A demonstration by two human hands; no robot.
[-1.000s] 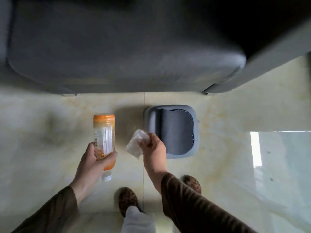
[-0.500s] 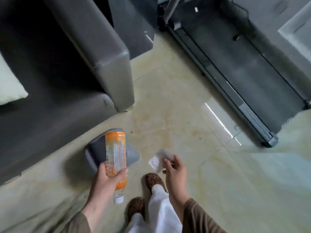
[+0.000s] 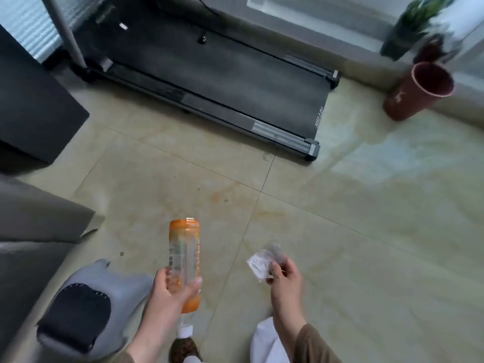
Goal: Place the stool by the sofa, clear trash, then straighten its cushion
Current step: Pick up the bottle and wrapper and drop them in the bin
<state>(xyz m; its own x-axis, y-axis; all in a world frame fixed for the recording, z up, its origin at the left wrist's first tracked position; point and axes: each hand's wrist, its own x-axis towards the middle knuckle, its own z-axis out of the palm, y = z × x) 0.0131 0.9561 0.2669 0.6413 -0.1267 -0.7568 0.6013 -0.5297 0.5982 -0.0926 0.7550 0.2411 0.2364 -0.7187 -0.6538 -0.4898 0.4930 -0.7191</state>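
My left hand (image 3: 171, 292) grips an orange-labelled plastic bottle (image 3: 184, 254), held upside down with its white cap toward me. My right hand (image 3: 284, 279) pinches a crumpled clear wrapper (image 3: 262, 262). The low grey stool (image 3: 78, 307) with a dark seat pad stands on the floor at the lower left, beside the grey sofa (image 3: 34, 224), whose corner fills the left edge. The sofa's cushion is out of view. A dark red waste bin (image 3: 416, 93) stands open at the far right, well away from both hands.
A black treadmill (image 3: 209, 82) lies across the top of the view. A potted plant (image 3: 416, 24) stands behind the bin by the wall. Beige tiled floor (image 3: 340, 231) stretches between me and the bin. My slipper (image 3: 183, 349) shows at the bottom edge.
The view has swung right, away from the sofa and stool toward the treadmill and bin. Both hands still hold the bottle and the wrapper.
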